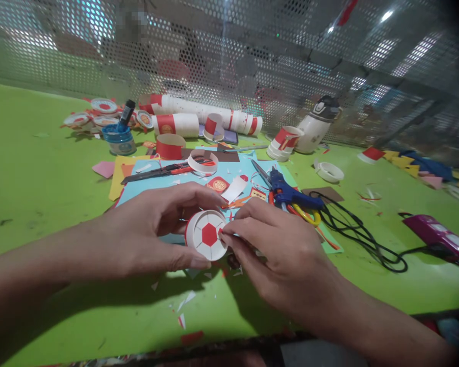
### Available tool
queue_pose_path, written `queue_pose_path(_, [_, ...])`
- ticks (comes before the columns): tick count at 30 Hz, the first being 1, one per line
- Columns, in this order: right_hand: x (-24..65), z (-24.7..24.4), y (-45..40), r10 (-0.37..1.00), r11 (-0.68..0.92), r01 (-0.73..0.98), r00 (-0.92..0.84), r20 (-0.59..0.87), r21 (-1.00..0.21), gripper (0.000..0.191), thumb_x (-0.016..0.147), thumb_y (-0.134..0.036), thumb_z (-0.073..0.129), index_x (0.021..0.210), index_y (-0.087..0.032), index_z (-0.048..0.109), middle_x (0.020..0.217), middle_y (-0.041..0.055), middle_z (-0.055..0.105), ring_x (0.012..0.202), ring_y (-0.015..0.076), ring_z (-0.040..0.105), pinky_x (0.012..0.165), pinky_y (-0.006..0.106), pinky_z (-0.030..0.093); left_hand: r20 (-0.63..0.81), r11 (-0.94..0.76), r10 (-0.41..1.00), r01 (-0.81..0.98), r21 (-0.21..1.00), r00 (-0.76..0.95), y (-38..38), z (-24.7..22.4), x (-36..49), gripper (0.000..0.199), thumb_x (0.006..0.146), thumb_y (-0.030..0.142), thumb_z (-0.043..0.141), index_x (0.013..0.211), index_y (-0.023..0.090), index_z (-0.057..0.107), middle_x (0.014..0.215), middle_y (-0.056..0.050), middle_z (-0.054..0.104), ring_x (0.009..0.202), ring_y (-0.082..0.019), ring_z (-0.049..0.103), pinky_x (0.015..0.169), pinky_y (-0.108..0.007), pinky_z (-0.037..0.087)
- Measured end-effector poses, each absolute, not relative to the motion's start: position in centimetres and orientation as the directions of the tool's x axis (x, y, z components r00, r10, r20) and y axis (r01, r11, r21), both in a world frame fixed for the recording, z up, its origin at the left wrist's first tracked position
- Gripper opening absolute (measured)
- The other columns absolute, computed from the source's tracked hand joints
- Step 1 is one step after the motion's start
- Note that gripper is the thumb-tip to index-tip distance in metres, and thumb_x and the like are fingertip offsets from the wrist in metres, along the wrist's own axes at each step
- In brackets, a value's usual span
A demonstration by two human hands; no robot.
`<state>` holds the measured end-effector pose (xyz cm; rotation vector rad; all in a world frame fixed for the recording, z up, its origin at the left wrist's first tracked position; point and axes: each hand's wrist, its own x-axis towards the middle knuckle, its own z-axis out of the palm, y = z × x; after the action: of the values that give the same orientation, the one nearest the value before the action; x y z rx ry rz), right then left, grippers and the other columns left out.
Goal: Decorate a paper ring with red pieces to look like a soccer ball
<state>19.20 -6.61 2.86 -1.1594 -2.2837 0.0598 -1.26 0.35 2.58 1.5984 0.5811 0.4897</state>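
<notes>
Between my hands is a shallow round paper cup piece (199,227), tilted so its white inside faces me, with a red hexagon (209,234) at the centre and thin lines running out to the rim. My left hand (164,224) grips its left side, thumb below and fingers above. My right hand (279,244) pinches a small red paper piece (221,234) against the inner right side of the cup piece. Below and behind lies light blue paper (153,191) with a red paper with gold print (218,184) and a white paper strip (235,188).
Beyond my right hand lies a blue glue gun (290,192), its black cord (361,229) trailing to a purple power strip (439,234). A box cutter (156,172), paper rings, a blue jar (118,140), stacked white-red cups (210,112) and a white flask (313,130) stand farther back.
</notes>
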Motion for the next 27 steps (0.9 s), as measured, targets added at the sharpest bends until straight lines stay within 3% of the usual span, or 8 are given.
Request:
queue_pose_path(6, [19.8,4.0,-6.5,0.744,0.611,0.727,-0.391,0.541,-0.314,0.015,0.089,-0.007,0.057,0.088,-0.010,0.072,0.083,0.0088,0.065,0.074,0.0177,0.058,0.064,0.031,0.046,-0.045,-0.129,0.634,0.163,0.978,0.772,0.5,2.7,-1.8,0.048,0.075,0.028,0.077,0.118,0.024,0.058,0.116,-0.004,0.067,0.106,-0.023,0.064,0.086,-0.032,0.054])
queue_pose_path(13, [20.1,4.0,-6.3,0.744,0.600,0.704,-0.318,0.588,-0.379,0.012,0.089,-0.009,0.059,0.092,-0.014,0.071,0.084,0.0068,0.065,0.076,0.0173,0.059,0.068,0.031,0.047,0.025,-0.224,0.695,0.183,0.957,0.719,0.7,3.0,-1.7,0.051,0.074,0.030,0.078,0.121,0.025,0.058,0.130,-0.006,0.057,0.117,-0.027,0.057,0.096,-0.033,0.051])
queue_pose_path(19, [20.0,3.3,-5.9,0.742,0.617,0.675,-0.325,0.587,-0.405,0.012,0.089,-0.008,0.059,0.090,-0.012,0.070,0.082,0.0080,0.064,0.076,0.0186,0.058,0.066,0.032,0.046,-0.018,-0.211,0.708,0.236,0.949,0.706,0.8,2.7,-1.7,0.059,0.067,0.033,0.080,0.121,0.028,0.057,0.113,-0.001,0.064,0.109,-0.030,0.060,0.087,-0.032,0.054])
queue_pose_path(27, [19.6,3.0,-6.1,0.730,0.651,0.662,-0.409,0.547,-0.372,0.016,0.093,-0.009,0.052,0.093,-0.008,0.068,0.090,0.0125,0.062,0.085,0.0211,0.057,0.074,0.034,0.048,-0.085,-0.087,0.685,0.197,0.977,0.724,0.7,2.4,-1.6,0.054,0.073,0.031,0.077,0.119,0.023,0.050,0.102,-0.004,0.065,0.097,-0.024,0.063,0.078,-0.031,0.053])
